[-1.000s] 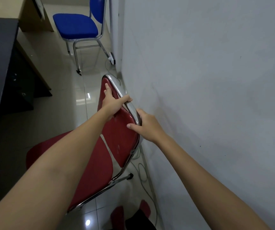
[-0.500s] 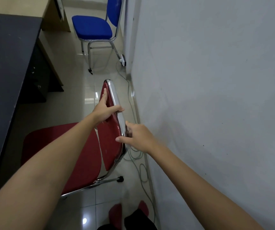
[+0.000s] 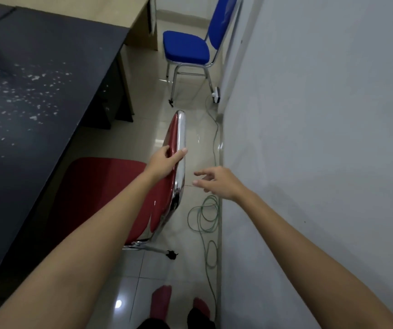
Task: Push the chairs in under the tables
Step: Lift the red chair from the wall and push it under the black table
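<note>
A red chair [image 3: 100, 186] with a chrome frame stands beside the black table [image 3: 36, 91], the left part of its seat at the table's edge. My left hand [image 3: 164, 161] grips the top of its backrest, thumb over the chrome rail. To the right of the backrest my right hand [image 3: 219, 182] hovers off the chair with fingers spread, holding nothing. A blue chair [image 3: 188, 49] stands farther along the aisle, out from a beige table [image 3: 110, 10].
A grey wall [image 3: 321, 138] runs close along the right. A green cable [image 3: 205, 217] lies coiled on the tiled floor between the red chair and the wall, leading to a plug [image 3: 216, 93]. My feet in red socks [image 3: 162, 302] show at the bottom.
The red chair has moved left toward the black table. My right hand has let go of the backrest and drawn away to the right; the left hand still holds it.
</note>
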